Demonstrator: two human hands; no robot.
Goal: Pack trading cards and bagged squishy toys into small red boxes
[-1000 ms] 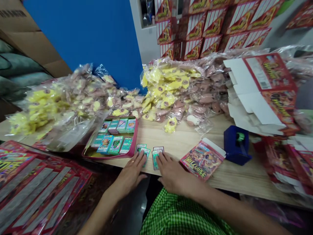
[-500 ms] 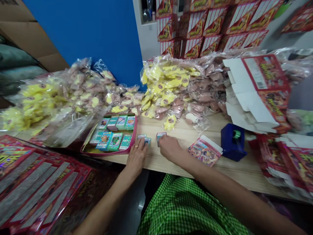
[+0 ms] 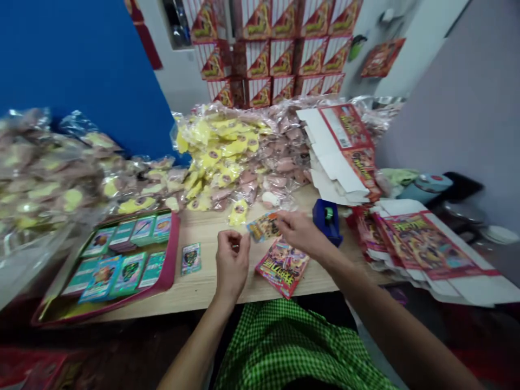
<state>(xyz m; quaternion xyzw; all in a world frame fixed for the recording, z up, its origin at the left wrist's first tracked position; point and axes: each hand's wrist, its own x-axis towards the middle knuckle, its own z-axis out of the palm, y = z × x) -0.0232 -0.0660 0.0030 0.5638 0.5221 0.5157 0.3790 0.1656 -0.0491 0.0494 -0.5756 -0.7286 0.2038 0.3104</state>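
Note:
My right hand (image 3: 299,232) is closed on one end of a small orange-and-blue printed packet (image 3: 262,227), just above the table. To its left, my left hand (image 3: 232,262) is raised with thumb and fingers pinched together; whether something is between them cannot be made out. Below my right hand lies a flat red printed box (image 3: 283,266). One green-edged card (image 3: 190,259) lies on the wood left of my left hand. Farther left, an open pink-rimmed box (image 3: 174,249) holds several stacks of trading cards (image 3: 130,271).
Bagged yellow and brown plush pieces (image 3: 219,157) are heaped along the back. A blue tape dispenser (image 3: 326,222) stands right of my right hand. Flattened red-and-white cartons (image 3: 426,244) lie at the right, another carton (image 3: 337,151) behind. Red boxes (image 3: 270,57) are stacked beyond.
The view has swung right. Both hands have left the small cards on the table and risen. My right hand now grips the orange-and-blue packet; my left hand has curled into a pinch.

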